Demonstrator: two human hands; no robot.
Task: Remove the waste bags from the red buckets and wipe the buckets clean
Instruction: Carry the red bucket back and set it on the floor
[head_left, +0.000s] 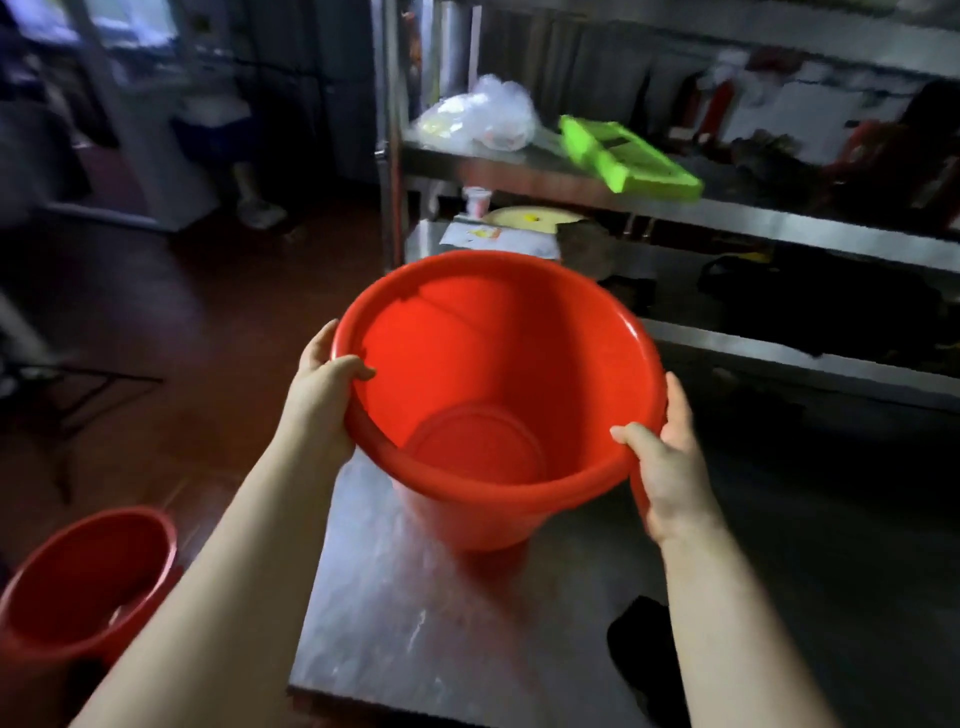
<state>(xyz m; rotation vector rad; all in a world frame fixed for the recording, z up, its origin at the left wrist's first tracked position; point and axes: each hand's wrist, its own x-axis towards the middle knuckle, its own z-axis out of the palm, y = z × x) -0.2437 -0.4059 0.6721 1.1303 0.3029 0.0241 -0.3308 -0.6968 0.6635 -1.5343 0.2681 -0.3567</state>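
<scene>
A large red bucket (493, 364) with no bag inside is tilted toward me above a steel table (415, 623). My left hand (324, 400) grips its left rim, thumb hooked over the edge. My right hand (667, 457) grips the right rim the same way. A second red bucket (83, 587) stands on the floor at the lower left, also without a bag that I can see.
A steel shelf rack (675, 208) stands behind, holding a clear plastic bag (483, 117), a green tray (623, 156) and dark items. A black cloth-like thing (644, 654) lies on the table by my right forearm. A person's legs (254, 192) show at the back left.
</scene>
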